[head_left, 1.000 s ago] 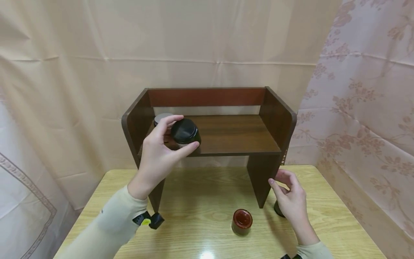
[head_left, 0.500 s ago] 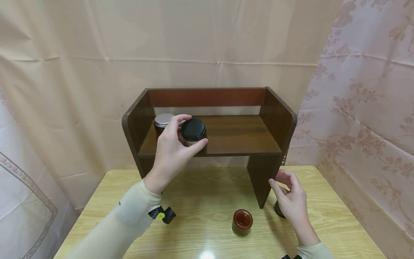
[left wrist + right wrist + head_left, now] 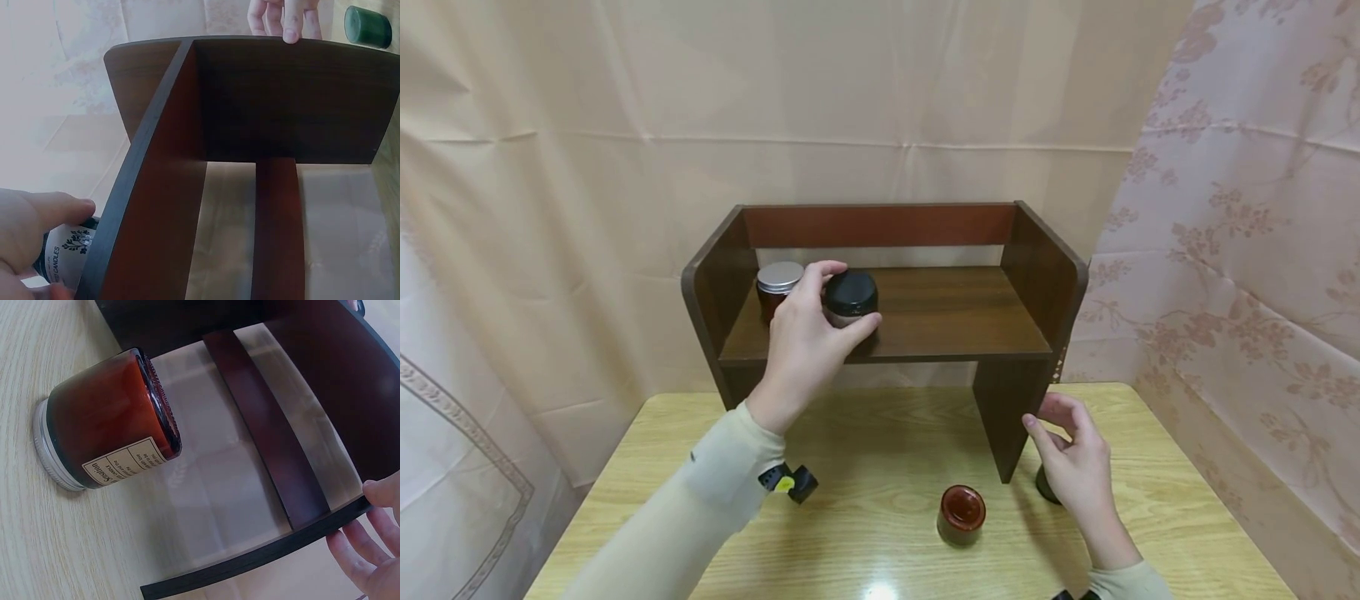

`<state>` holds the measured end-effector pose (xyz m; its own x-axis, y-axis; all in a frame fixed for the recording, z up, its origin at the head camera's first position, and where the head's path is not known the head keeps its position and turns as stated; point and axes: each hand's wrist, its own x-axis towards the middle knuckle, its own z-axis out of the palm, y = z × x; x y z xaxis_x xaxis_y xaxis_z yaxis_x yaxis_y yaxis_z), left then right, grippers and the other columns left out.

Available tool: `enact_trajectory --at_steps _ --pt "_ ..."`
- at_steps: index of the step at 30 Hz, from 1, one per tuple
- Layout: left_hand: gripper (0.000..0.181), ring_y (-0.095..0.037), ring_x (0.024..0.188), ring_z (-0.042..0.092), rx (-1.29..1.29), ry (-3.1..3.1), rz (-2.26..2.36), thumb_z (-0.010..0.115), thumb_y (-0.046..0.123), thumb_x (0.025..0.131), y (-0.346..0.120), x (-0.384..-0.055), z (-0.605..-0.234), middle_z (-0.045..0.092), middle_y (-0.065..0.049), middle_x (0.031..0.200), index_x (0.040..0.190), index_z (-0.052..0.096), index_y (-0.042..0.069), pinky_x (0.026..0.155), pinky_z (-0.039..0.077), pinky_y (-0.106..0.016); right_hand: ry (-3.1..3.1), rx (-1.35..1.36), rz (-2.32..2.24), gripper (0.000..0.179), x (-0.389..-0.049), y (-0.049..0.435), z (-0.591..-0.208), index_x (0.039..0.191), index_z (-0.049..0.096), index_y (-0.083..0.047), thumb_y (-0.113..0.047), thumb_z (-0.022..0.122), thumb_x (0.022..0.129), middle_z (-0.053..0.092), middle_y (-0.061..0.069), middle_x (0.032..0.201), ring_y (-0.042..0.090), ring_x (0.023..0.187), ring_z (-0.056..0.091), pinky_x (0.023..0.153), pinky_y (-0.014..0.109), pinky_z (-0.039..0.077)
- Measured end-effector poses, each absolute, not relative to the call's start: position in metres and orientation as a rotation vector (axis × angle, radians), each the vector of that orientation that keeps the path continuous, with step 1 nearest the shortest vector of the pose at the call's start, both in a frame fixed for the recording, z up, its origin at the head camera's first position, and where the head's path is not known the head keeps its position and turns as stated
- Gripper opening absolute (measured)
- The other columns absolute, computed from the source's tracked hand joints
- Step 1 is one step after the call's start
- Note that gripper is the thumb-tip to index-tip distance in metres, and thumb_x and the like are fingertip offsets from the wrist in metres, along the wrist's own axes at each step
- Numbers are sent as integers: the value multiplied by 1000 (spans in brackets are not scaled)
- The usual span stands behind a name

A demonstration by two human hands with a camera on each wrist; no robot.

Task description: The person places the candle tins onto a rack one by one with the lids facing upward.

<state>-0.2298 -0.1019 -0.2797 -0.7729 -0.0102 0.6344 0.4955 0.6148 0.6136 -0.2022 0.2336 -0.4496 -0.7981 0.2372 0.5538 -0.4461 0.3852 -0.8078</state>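
Note:
My left hand grips a dark candle jar with a black lid, thumb on the near side and fingers behind. The jar is upright at the upper board of a brown wooden desk shelf, left of centre. In the left wrist view its white label shows beside the board's edge. A silver-lidded candle jar stands left of it, partly behind my fingers. My right hand pinches the edge of the shelf's right side panel, thumb inside and fingers outside.
On the wooden table, a red-brown candle jar stands upside down on its silver lid, in front of the shelf. A green jar is right of the shelf, mostly hidden behind my right hand in the head view. Curtains hang behind.
My left hand has moved right with the black-lidded jar, which has turned from tilted to upright. The silver-lidded jar is now less covered. My right hand stays put.

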Motion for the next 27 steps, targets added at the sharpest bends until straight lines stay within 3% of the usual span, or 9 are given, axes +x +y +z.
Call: enact_trajectory --at_steps 4,16,27 --pt "71 -28 100 71 -337 -2299 -1067 96 28 87 -102 -230 -277 74 -9 125 145 59 12 85 56 -48 -2043 176 1448 38 -202 233 -449 129 66 5 11 80 94 72 15 115 -6 104 67 83 8 57" --pt "71 -30 109 71 -298 -2401 -1112 89 31 93 -100 -240 -275 70 -12 136 151 53 13 88 58 -49 -2031 186 1454 36 -201 233 -449 128 66 5 11 79 95 72 11 112 -4 103 69 82 9 58" --pt "71 -32 128 64 -265 -2446 -1196 84 25 98 -98 -243 -269 61 -16 148 156 46 12 106 55 -52 -2025 198 1441 36 -202 233 -450 128 66 5 11 79 95 72 7 111 -2 103 71 81 9 58"
